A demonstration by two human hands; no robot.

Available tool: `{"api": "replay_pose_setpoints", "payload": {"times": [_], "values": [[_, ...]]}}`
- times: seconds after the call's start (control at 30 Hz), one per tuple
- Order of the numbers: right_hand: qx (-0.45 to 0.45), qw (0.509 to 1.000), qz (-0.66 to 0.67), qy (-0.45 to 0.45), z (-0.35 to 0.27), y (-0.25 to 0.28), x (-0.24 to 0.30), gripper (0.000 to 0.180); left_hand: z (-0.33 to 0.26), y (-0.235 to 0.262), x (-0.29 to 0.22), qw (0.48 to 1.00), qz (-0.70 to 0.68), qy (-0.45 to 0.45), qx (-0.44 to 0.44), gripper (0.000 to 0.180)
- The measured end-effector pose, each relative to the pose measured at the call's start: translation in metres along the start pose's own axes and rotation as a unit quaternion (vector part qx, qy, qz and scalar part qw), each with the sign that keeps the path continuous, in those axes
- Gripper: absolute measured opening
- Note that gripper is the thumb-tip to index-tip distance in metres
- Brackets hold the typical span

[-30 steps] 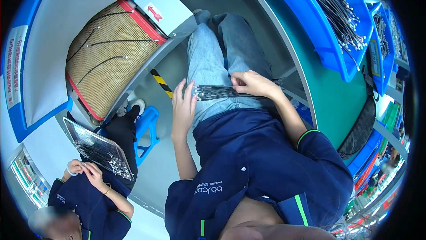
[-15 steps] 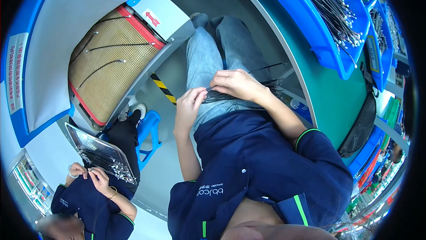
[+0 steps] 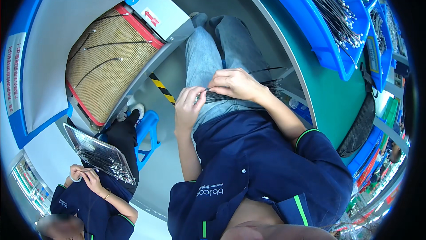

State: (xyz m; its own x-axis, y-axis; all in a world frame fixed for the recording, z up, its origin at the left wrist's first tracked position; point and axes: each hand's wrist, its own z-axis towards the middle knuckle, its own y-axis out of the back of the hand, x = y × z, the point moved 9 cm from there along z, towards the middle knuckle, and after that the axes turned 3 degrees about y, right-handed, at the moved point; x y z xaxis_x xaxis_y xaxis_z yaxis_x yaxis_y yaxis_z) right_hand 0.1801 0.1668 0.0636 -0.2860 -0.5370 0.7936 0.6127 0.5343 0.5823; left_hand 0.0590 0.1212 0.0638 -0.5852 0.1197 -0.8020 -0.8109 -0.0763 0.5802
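Over my lap, my left hand [image 3: 188, 107] and my right hand [image 3: 235, 84] nearly meet, both with fingertips pinched at one thin black cable. The cable [image 3: 268, 69] runs under my right hand, and its far end sticks out to the right. The pinched end is mostly covered by my fingers. Across my thighs lies a bundle of black cables [image 3: 227, 98], just beneath both hands; the right hand hides part of it.
On the left, a machine's mesh conveyor belt [image 3: 111, 69] carries several black cables. A co-worker sits at lower left with a metal tray [image 3: 95, 144] of cables, by a blue stool [image 3: 147, 135]. A green table [image 3: 326, 102] at right bears blue bins [image 3: 306, 18] of cables.
My left fingers have shifted and bent slightly at the cable; my right hand has barely moved. Cables on the belt have slid slightly left. The co-worker's hands have shifted.
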Motion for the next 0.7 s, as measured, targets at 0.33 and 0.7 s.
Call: {"api": "replay_pose_setpoints", "payload": {"times": [0.33, 0.7], "values": [[0.015, 0.997, 0.068, -0.041, -0.002, 0.007, -0.01, 0.012, 0.001, 0.002, 0.003, 1.0, -0.003, -0.008, -0.017, 0.014], [-0.032, 0.997, 0.022, -0.065, -0.012, 0.036, -0.027, 0.019, -0.006, 0.023, 0.041, 0.996, -0.009, 0.077, -0.049, 0.01]]}}
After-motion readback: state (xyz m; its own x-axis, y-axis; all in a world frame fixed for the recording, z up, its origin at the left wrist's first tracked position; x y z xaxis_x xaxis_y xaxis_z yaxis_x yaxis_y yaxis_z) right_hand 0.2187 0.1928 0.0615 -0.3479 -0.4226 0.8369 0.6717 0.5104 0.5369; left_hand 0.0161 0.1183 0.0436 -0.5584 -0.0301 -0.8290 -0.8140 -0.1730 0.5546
